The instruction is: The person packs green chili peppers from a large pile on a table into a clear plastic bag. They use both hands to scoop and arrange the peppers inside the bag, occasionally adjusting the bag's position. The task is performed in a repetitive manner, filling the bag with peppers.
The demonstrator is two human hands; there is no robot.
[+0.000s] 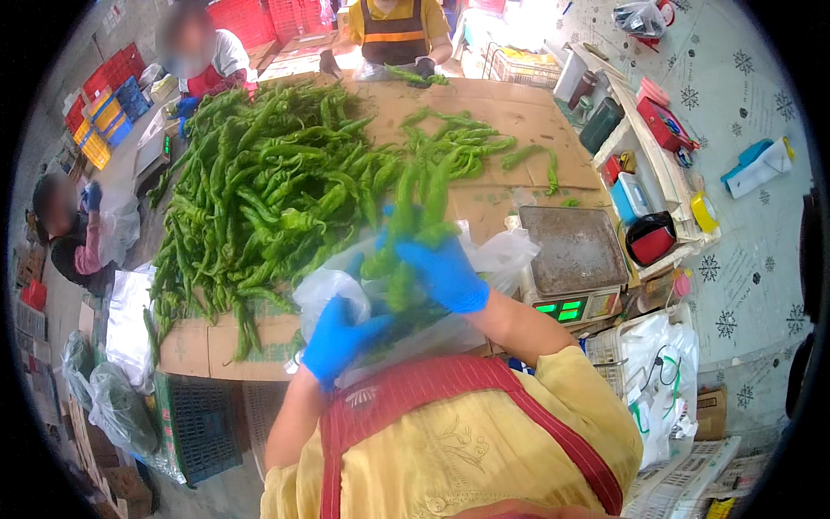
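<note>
In the head view, the blue-gloved right hand [445, 270] holds a bunch of long green peppers [402, 225], its fingers wrapped around their sides and their upper ends pointing toward the heap; such a grip likely keeps several pods aligned together. Motion blurs the bunch, so its count is uncertain. The left hand [341, 339], also gloved in blue, lies against a translucent plastic bag [331, 292], thumb apart from fingers; whether film is pinched between them cannot be told. This contact presumably steadies the bag, which spreads beneath the bunch and in front of the red apron [415, 394]. The large pepper heap [268, 186] covers the left part of the cardboard-topped table [497, 186], near both hands, seemingly for short reaches. Loose peppers [467, 143] lie farther back. A scale [571, 246] with a bare metal pan and lit green display stands just beside the right forearm, apparently placed within easy reach. Across the table, a co-worker [393, 39] in dark gloves stands near another pepper.
</note>
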